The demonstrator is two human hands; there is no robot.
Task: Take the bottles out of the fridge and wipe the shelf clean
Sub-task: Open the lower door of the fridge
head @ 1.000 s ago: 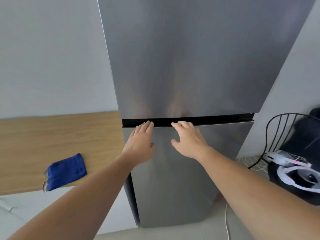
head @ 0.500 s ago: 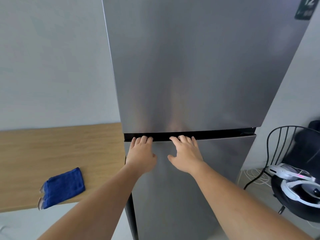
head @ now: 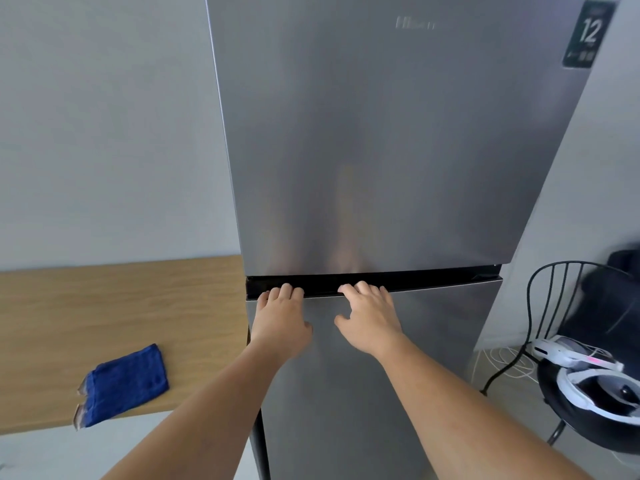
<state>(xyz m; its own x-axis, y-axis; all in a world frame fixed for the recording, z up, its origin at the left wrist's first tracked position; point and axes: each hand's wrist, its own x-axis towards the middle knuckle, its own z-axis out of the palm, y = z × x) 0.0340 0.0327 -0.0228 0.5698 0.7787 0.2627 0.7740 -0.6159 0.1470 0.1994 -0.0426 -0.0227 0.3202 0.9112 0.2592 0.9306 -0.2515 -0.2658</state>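
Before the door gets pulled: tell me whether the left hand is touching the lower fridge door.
Touching. The head view shows the left hand flat on the lower fridge door, its fingertips curled over the top edge into the dark recess.

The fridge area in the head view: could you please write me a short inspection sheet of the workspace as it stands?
Surface: wooden counter left of the fridge, bare but for one cloth.
Job's things: silver fridge, both doors shut; bottles and shelf not visible. Blue cloth lies near the counter's front edge.
Clutter: white headset on a black chair to the right, dark bag behind it.
Grippers: left hand and right hand flat on the lower door, fingertips hooked into the dark handle slot; neither holds anything.
Cables: white cable on the floor under the chair.
Surroundings: plain grey wall.
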